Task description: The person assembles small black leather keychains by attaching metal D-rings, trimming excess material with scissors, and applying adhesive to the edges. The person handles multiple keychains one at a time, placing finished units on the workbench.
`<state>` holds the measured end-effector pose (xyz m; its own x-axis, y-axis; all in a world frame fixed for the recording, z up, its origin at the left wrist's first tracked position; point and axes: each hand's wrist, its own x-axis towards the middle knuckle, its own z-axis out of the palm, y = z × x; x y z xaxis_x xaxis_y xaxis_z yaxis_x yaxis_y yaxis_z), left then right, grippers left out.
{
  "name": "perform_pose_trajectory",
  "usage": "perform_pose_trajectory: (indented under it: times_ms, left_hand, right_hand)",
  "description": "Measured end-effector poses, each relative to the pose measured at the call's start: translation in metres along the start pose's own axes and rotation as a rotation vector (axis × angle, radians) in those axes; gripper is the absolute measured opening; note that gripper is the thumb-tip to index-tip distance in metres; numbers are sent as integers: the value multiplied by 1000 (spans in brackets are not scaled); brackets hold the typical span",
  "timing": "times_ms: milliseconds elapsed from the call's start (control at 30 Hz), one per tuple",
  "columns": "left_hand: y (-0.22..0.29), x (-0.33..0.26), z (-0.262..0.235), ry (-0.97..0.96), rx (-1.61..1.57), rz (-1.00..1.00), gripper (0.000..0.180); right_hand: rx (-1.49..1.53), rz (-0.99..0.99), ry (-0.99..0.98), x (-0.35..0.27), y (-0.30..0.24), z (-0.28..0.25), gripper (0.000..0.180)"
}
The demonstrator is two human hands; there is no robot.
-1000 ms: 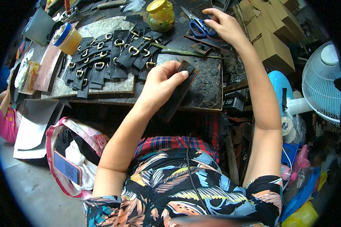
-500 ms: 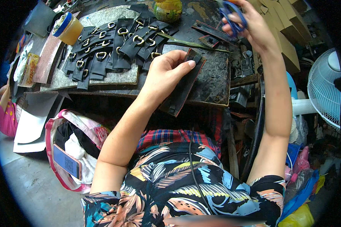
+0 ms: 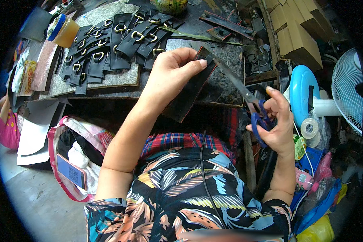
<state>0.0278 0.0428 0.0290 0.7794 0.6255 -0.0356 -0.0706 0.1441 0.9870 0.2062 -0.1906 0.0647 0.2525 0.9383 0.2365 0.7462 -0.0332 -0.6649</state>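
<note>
The flat black leather-like strip [image 3: 190, 91] with reddish edges, over the near edge of the dark worktop [image 3: 230, 85], looks light and bendable, best pinched at its far end as our left hand [image 3: 173, 71] does, while our right hand [image 3: 279, 124] grips blue-handled metal scissors [image 3: 251, 100].

Floor [image 3: 68, 218]: we see it pale and bright.
Under the bench [image 3: 195, 24]: we meet deep shadow.
Rim: we get black corners, bent edges.
Lower edge: we find a blurred smear [image 3: 230, 235].
</note>
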Motion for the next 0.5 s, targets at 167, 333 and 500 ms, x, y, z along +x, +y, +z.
perform_pose_trajectory:
  times_ms: [167,333,500]
  left_hand:
    - [2,2,-5,-36,73,-16,21]
    - [1,3,-7,-57,62,-10,21]
    - [-1,2,-6,-57,-17,-3,21]
  right_hand:
    - [-187,-115,47,0,3,9,96]
    - [-175,-69,5,-1,1,7,96]
    - [123,69,-28,-5,-5,6,97]
